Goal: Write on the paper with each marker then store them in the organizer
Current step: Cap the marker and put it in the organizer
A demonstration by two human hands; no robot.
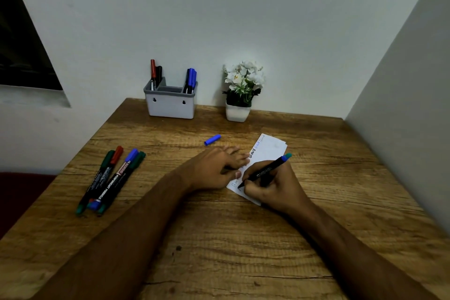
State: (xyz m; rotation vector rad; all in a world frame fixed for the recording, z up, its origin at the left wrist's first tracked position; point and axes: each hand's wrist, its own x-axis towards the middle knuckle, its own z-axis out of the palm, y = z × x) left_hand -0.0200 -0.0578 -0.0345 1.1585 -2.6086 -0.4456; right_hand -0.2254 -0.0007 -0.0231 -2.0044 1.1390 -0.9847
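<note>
Head view: my right hand grips the black-barrelled marker with the blue end, tip down on the near end of the white paper slip; my left hand lies flat, fingers spread, pinning that slip to the wooden desk. The marker's long axis runs from near-left tip to far-right end; its loose blue cap lies beyond my left hand, the nearer one; the grey compartmented organizer stands farther back-left at the wall; four unused markers lie well left.
</note>
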